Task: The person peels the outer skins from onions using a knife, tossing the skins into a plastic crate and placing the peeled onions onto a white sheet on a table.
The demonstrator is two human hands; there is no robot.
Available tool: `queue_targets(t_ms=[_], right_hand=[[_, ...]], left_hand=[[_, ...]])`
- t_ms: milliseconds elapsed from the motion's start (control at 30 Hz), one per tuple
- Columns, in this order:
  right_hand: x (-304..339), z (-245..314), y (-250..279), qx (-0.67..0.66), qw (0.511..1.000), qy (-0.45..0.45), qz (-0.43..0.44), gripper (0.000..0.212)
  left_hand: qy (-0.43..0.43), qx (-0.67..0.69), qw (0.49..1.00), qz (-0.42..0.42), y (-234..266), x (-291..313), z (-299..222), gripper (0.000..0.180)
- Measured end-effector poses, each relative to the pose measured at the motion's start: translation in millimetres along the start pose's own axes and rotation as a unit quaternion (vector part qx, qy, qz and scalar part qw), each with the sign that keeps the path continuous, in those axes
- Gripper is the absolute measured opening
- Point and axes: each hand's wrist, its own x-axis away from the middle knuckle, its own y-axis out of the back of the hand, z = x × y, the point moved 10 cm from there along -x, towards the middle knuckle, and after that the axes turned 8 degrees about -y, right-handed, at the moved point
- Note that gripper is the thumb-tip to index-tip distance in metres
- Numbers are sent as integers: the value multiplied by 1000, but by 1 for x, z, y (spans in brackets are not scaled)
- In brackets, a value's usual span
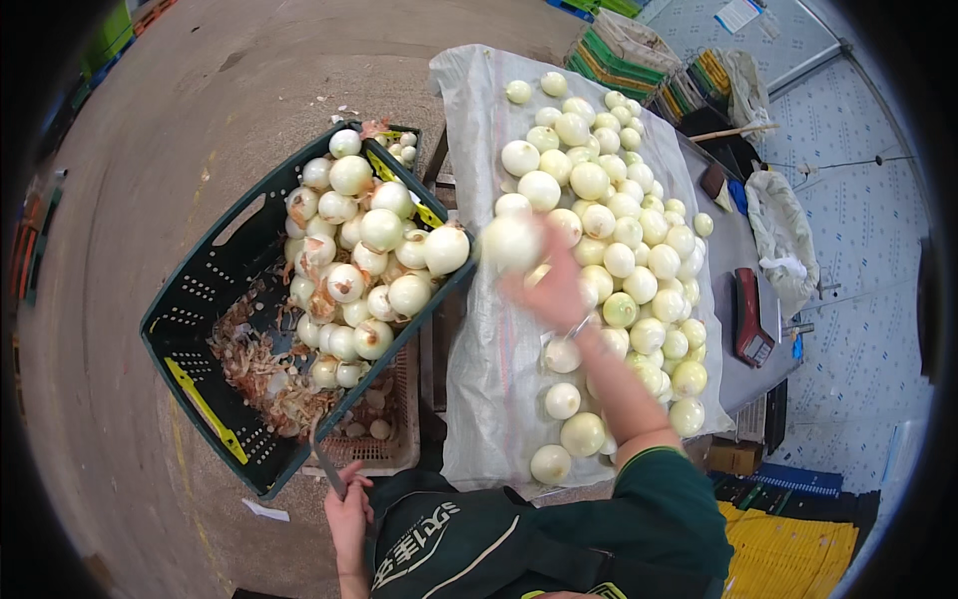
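Observation:
My left hand (348,514), low beside the crate's near corner, is closed around the handle of a knife (327,463) whose blade points up and away from me. My right hand (547,283) reaches over the left part of the table and is smeared by motion. At its fingers is a large peeled onion (511,244), blurred along with the hand. Many peeled white onions (621,260) lie spread over a whitish plastic sheet (474,399). To the left, a dark green crate (215,409) holds onions (344,283), some with brown skin, and loose peelings (264,374).
Under the crate stands a pinkish basket (404,409) with scraps. On the right are a red scale (750,317), a white sack (783,235) and stacked yellow crates (783,554). Folded green crates (619,60) stand at the back. Concrete floor (120,250) stretches off to the left.

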Motion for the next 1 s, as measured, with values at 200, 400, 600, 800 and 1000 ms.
queue_targets(t_ms=[200,400,600,800,1000], right_hand=[[-139,-295,304,405,860,-272,-147,76],[-148,-146,174,441,867,-19,-230,77],[11,71,-241,317,849,314,283,67],[-20,-2,-326,372,800,286,374,75],[58,113,-278,-68,886,53,456,74]], left_hand=[[91,52,994,20,-27,2,12,32],[54,127,990,-9,-10,-11,-17,32],[48,124,991,32,-28,-36,-38,30],[1,77,997,7,22,-37,-44,27],[-247,-281,926,-46,43,-33,-122,44]])
